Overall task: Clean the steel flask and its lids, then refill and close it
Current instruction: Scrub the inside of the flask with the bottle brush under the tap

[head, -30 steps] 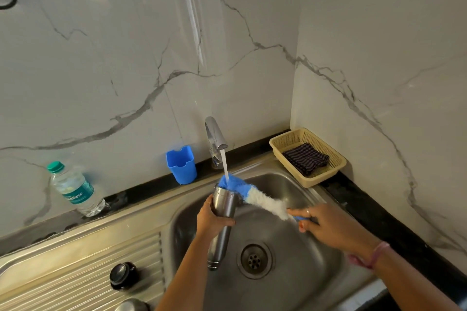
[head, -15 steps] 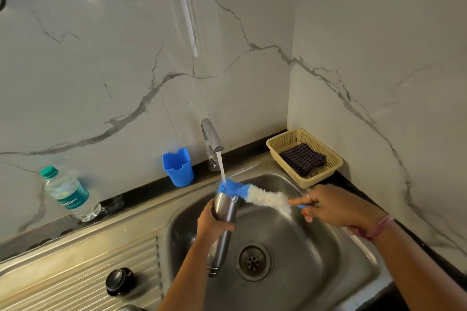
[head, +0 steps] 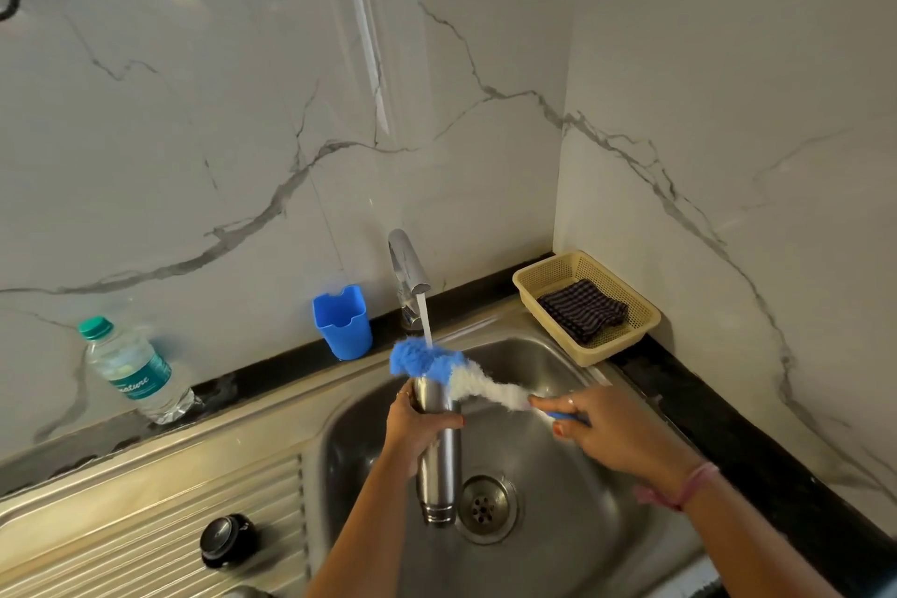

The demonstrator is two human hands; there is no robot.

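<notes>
The steel flask point(head: 439, 466) stands upright over the sink basin point(head: 558, 534), and my left hand point(head: 412, 422) grips it near the top. My right hand point(head: 606, 432) holds the blue handle of a bottle brush point(head: 451, 371). The brush's blue and white bristle head lies across the flask's mouth, bent over it, under the water running from the tap point(head: 410, 267). A black lid point(head: 225, 539) rests on the ribbed draining board at the lower left.
A blue plastic cup point(head: 342, 323) stands left of the tap. A water bottle point(head: 131, 371) with a green cap stands at the back left. A yellow basket point(head: 543, 279) with a dark checked cloth sits in the right corner. The drain point(head: 485, 507) is beside the flask's base.
My right hand has drawn the brush a little to the right and down, so the blue tip now curls over the flask's mouth. The flask stays in place under the water.
</notes>
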